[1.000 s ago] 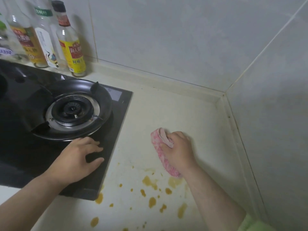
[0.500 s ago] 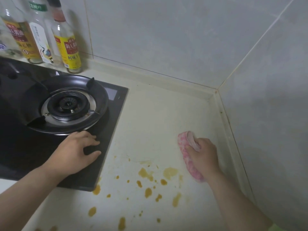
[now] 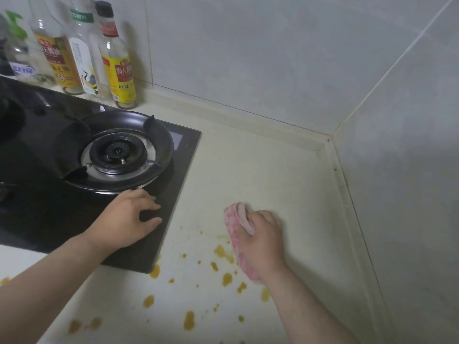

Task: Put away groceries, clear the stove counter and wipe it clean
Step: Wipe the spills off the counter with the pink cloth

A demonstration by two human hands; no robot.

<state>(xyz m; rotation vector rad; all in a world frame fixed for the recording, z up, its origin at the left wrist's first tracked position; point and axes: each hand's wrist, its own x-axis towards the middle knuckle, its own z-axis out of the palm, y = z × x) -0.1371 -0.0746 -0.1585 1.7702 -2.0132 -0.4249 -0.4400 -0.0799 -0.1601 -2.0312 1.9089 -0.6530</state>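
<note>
Plainly the wiping step is under way: the right hand (image 3: 263, 240) lies over a bunched pink cloth (image 3: 234, 227), its fingers (image 3: 264, 217) curled round the wad and pressing it down onto the pale desk (image 3: 273, 175), just beside the right edge of the black stove (image 3: 37, 219) and touching the upper rim of a scatter of brown spots (image 3: 224, 253) that runs toward the near edge. The left hand (image 3: 126, 217) holds nothing; its spread, lightly bent fingers (image 3: 149, 207) rest on the stove glass just in front of the burner (image 3: 119, 152), seemingly as a brace. The cloth looks soft, light and limp, so it should fold to whatever shape the palm gives it and slide easily over the smooth desk. It is best held from above, as it is now, with the loose end tucked under the fingers so a broad face stays flat on the surface; a pinch at one corner would let it trail and smear. Whether it is damp cannot be told. The spots may be sticky, so firm downward pressure seems wiser than speed. Bottles (image 3: 119, 70) stand against the wall behind the stove, well apart from the cloth
</note>
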